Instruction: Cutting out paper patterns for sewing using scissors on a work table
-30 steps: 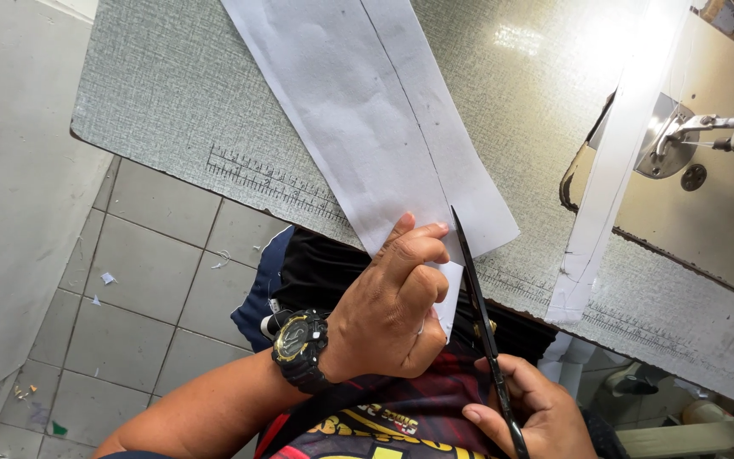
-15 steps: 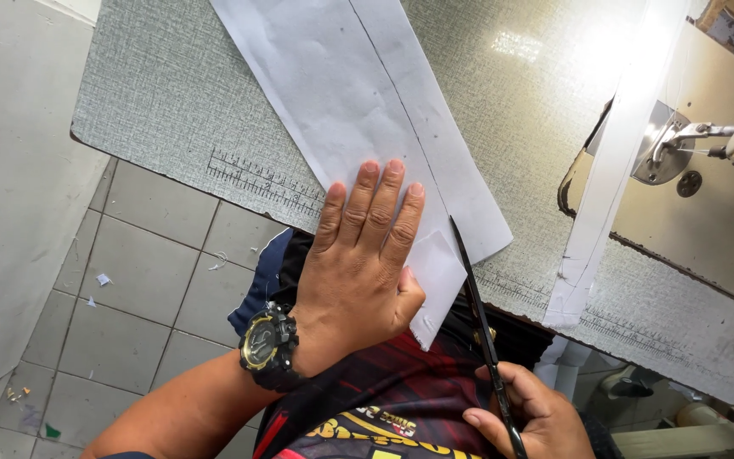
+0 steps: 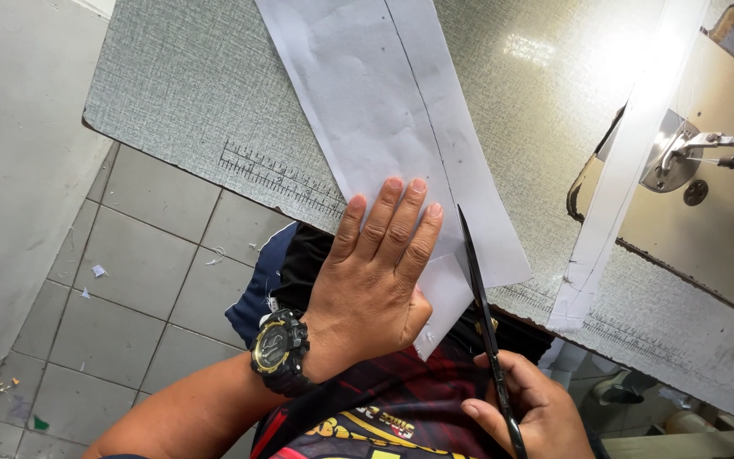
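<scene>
White paper strip (image 3: 384, 110) lies on the grey-green table (image 3: 172, 93), its near end hanging past the edge under our left hand (image 3: 375, 280), which presses it flat with fingers spread. Just to that hand's right, our right hand (image 3: 520, 408) grips black scissors (image 3: 482, 306), blades closed on the paper's edge beside a drawn line (image 3: 422, 102). Almost all of that line looks uncut. Farther right sits a sewing machine (image 3: 707, 153).

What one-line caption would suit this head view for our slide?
Left hand flat on white paper at the table edge while the right hand holds black scissors along its drawn line.
</scene>
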